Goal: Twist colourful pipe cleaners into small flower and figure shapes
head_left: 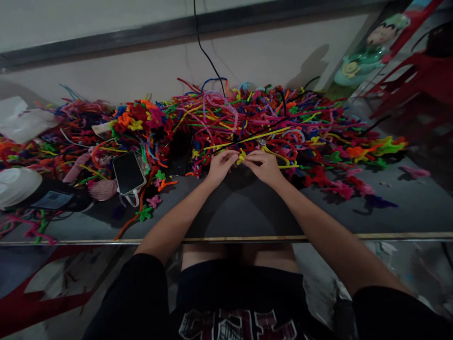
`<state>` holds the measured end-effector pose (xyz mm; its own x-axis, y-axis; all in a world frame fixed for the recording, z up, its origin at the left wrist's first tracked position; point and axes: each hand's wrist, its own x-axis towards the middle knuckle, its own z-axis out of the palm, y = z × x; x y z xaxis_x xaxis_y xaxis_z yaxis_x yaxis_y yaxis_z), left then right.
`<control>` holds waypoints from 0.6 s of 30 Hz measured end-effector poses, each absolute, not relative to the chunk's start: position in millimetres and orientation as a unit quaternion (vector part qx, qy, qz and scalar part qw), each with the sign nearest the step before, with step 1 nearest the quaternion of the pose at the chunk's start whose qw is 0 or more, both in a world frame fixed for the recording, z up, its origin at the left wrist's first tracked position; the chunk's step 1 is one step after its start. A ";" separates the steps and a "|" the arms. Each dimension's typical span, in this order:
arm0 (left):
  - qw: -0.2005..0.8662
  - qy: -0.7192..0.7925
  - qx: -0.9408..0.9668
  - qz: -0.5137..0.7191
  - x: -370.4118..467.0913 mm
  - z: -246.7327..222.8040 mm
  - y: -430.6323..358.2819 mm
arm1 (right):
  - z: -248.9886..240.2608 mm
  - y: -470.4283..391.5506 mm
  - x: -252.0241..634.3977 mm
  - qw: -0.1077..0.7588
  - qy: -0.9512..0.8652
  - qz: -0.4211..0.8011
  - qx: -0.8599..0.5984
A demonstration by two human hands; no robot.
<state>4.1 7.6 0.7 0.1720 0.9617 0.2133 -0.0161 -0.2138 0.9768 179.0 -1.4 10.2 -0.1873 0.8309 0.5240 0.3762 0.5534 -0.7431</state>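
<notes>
Between my two hands is a small yellow pipe-cleaner piece (241,157), bent into a knobbly shape. My left hand (222,165) pinches its left side with thumb and fingertips. On the other side, my right hand (262,165) grips it the same way. Both hands are just above the near edge of a large heap of coloured pipe cleaners (255,111). Long yellow pipe cleaners (279,133) lie across the heap right behind my fingers.
Left on the dark table (244,212) are a phone (129,173) with a white cable, a pink hairbrush (102,189) and a large bottle (53,193). Finished star and flower shapes (144,213) lie around. Red chairs (417,80) stand at the right.
</notes>
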 end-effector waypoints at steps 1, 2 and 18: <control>0.458 0.396 0.615 0.505 2.6 1.5 7.9 | 11.6 -1.2 180.3 0.474 -0.737 0.240 -0.418; 0.428 0.396 0.640 0.501 1.2 2.4 7.9 | 12.9 -1.1 181.5 0.457 -0.741 0.249 -0.425; 0.297 0.474 0.719 0.413 4.2 12.4 -1.7 | 13.1 -1.5 180.6 0.326 -0.751 0.352 -0.454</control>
<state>4.2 -1.7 12.4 0.2100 0.9263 0.3128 0.4355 -0.3751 0.8183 180.6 -1.5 13.1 -0.3752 0.9112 0.1702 0.4515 0.3400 -0.8250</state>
